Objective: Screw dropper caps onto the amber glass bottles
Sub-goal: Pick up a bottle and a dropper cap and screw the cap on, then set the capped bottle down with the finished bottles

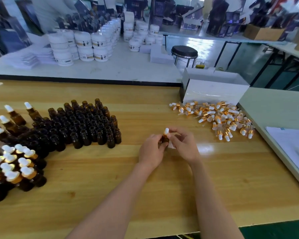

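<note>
My left hand (151, 150) grips a small amber bottle (164, 139) above the middle of the wooden table (145, 195). My right hand (184, 145) pinches the dropper cap (166, 131) that sits on the bottle's neck; its white bulb sticks up between my fingers. A block of several uncapped amber bottles (79, 125) stands at the left. Capped bottles (16, 166) with white bulbs and gold collars are grouped at the near left. A loose pile of dropper caps (217, 118) lies at the right.
A white box (214, 91) stands behind the cap pile. A grey-green bench with papers (290, 145) borders the table on the right. A white table behind holds stacked white jars (83, 45); a black stool (184, 52) stands beyond it.
</note>
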